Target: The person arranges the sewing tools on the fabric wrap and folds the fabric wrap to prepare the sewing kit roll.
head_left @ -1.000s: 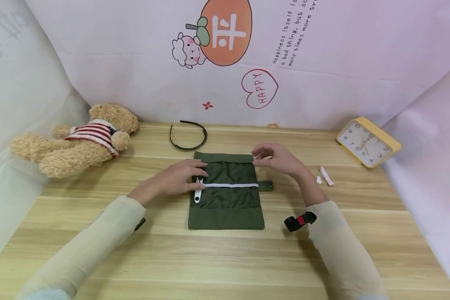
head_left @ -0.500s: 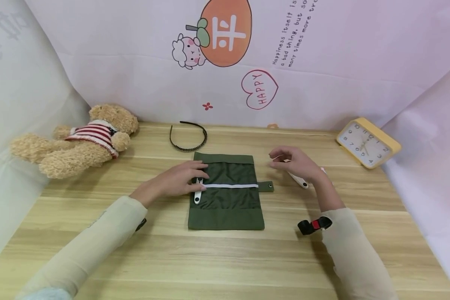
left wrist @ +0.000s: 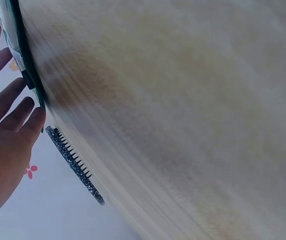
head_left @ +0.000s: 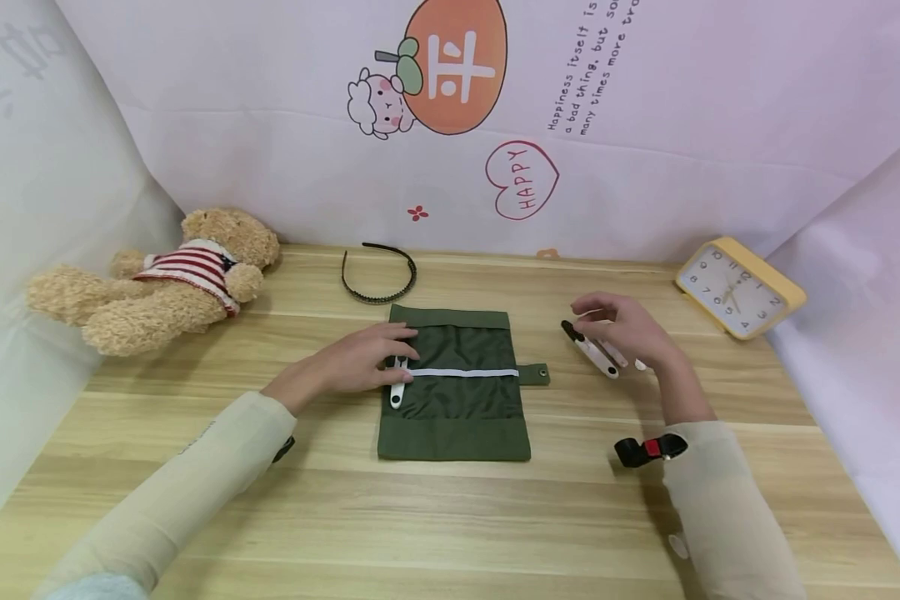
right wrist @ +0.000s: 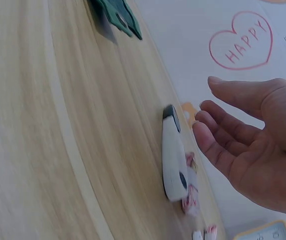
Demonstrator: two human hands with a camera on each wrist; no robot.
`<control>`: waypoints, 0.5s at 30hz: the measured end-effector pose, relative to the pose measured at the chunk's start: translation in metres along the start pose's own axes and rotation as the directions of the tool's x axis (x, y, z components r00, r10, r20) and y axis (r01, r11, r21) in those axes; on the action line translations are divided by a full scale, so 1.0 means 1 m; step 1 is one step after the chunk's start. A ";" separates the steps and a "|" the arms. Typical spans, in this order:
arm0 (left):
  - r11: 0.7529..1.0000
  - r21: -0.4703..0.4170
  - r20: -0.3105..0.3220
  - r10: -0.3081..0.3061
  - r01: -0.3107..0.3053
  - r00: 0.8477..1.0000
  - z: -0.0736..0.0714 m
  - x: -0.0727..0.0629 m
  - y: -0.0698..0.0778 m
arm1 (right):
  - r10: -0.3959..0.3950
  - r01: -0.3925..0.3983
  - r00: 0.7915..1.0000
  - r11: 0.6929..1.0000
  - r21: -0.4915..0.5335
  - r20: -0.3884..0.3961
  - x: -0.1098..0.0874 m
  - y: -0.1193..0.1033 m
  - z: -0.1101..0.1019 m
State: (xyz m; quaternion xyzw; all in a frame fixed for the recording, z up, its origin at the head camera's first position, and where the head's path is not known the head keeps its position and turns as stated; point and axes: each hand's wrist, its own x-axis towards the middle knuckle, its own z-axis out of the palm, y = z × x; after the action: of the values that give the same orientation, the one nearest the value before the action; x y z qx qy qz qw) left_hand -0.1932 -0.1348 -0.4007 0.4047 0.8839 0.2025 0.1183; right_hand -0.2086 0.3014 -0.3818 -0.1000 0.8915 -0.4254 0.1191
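Observation:
A green fabric roll-up pouch (head_left: pixel 453 437) lies spread out, with a white elastic band (head_left: pixel 461 372) across its dark lining. A slim white tool with a dark head (head_left: pixel 396 395) is at the band's left end. My left hand (head_left: pixel 356 358) rests on the pouch's left edge, fingers extended over that tool's upper part. To the right of the pouch, a similar white tool with a black tip (head_left: pixel 596 357) lies slanted on the table. My right hand (head_left: pixel 630 327) hovers beside it, fingers loosely bent and apart from the thumb; nothing is between them in the right wrist view.
Beyond the right-hand tool lies a pink-and-white patterned piece (right wrist: pixel 191 192), partly hidden. A black toothed headband (head_left: pixel 378 297) sits behind the pouch. A teddy bear (head_left: pixel 157 312) lies at the back left, a yellow clock (head_left: pixel 738 287) at the back right. White printed cloth encloses the table.
My right hand has left the pouch's upper right edge and moved right, uncovering the white tool there. The left hand has stayed in place on the pouch.

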 end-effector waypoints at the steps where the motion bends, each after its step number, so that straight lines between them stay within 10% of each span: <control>1: 1.000 0.000 0.001 0.000 0.000 1.000 0.000 0.000 0.000 | 0.007 -0.007 1.000 1.000 0.005 -0.005 -0.001 0.002 -0.002; 15: 1.000 0.006 0.022 0.001 -0.001 1.000 0.002 0.001 -0.001 | -0.008 0.006 0.998 0.999 -0.034 -0.062 -0.011 0.026 -0.016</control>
State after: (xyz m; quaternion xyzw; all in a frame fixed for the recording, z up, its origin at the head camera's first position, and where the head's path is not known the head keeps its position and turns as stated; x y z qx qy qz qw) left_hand -0.1939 -0.1338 -0.4033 0.4078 0.8828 0.1958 0.1267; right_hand -0.2047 0.3323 -0.3908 -0.0917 0.9014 -0.4138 0.0881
